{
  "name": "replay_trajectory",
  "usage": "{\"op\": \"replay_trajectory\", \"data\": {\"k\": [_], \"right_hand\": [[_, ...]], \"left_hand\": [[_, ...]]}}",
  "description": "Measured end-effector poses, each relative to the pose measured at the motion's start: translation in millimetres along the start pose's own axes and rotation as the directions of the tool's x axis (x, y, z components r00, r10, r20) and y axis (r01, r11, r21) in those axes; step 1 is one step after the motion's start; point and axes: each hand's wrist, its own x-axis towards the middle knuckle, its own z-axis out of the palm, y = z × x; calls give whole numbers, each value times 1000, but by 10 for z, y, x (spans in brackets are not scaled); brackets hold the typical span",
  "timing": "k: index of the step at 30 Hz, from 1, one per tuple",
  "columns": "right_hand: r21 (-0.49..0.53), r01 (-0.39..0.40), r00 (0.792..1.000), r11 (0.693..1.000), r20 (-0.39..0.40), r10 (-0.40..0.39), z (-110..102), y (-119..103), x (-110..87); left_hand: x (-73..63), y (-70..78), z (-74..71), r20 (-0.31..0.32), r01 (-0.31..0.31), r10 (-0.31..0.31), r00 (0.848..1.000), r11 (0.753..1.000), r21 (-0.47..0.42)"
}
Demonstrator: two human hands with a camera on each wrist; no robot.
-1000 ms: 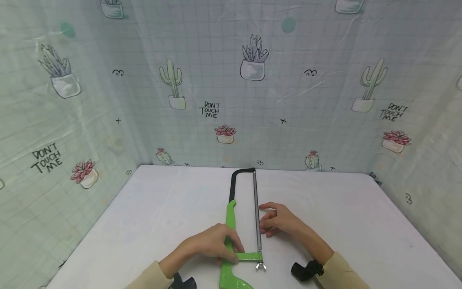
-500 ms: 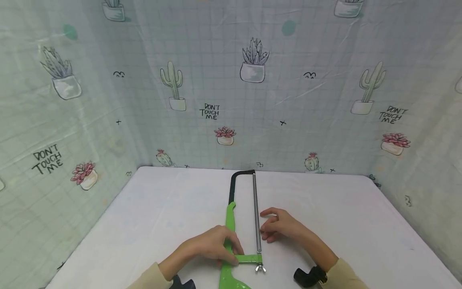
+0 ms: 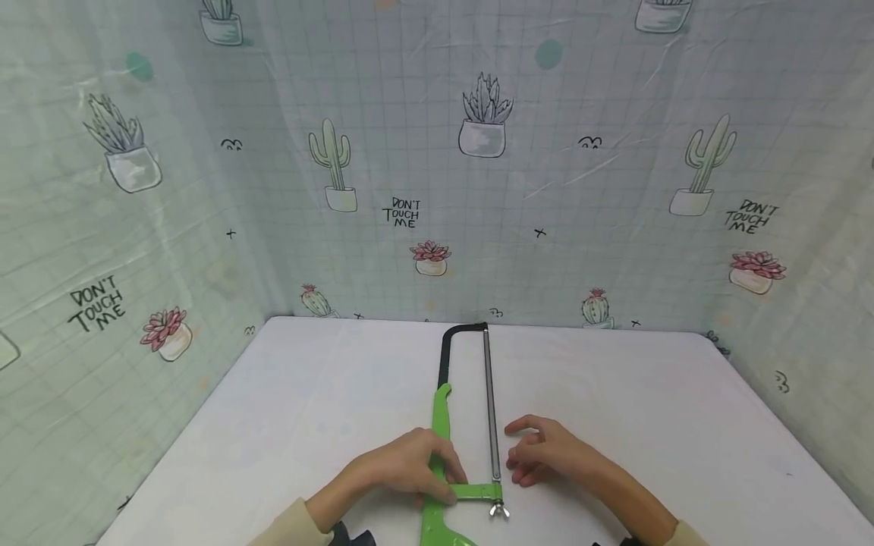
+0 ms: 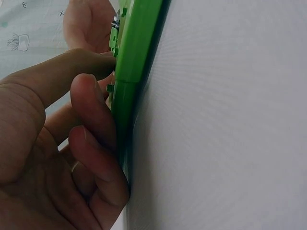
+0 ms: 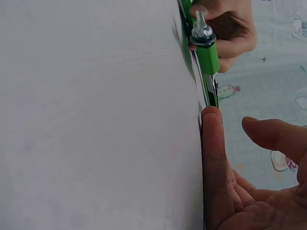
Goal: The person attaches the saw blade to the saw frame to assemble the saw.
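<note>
A hacksaw point(image 3: 441, 413) with a green handle and black bow lies flat on the white table, its bow at the far end. Its steel blade point(image 3: 492, 402) runs along the right side, and a silver wing nut point(image 3: 499, 510) sits at the near end. My left hand point(image 3: 413, 462) grips the green frame by the lower crosspiece; in the left wrist view the thumb and fingertips are against the green part point(image 4: 139, 43). To the right of the blade, my right hand point(image 3: 546, 451) rests with fingers loosely bent and holds nothing. The handle's end is cut off by the head view's bottom edge.
The white table point(image 3: 341, 364) reaches back to a curtain point(image 3: 382, 152) printed with potted cacti, which also hangs along both sides. A black wrist mount point(image 3: 356, 537) shows by the left sleeve.
My right hand has drawn back toward me and slightly right, away from the blade. The left hand keeps its grip and the hacksaw stays in place; the head view has shifted slightly.
</note>
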Motion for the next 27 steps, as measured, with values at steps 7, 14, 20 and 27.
{"op": "replay_trajectory", "data": {"k": [7, 14, 20, 27], "right_hand": [[18, -31, 998, 999, 55, 30, 45, 39, -242], [49, -57, 987, 997, 155, 49, 167, 57, -353], [73, -66, 972, 995, 229, 48, 206, 80, -378], [73, -85, 962, 994, 267, 63, 225, 119, -365]], "left_hand": [[22, 31, 2, 2, -1, 1, 1000, 1000, 12], [15, 4, -4, 7, 7, -7, 1000, 1000, 22], [-1, -14, -7, 7, 7, -7, 1000, 1000, 5], [-12, 12, -11, -2, 7, -6, 1000, 1000, 15]]}}
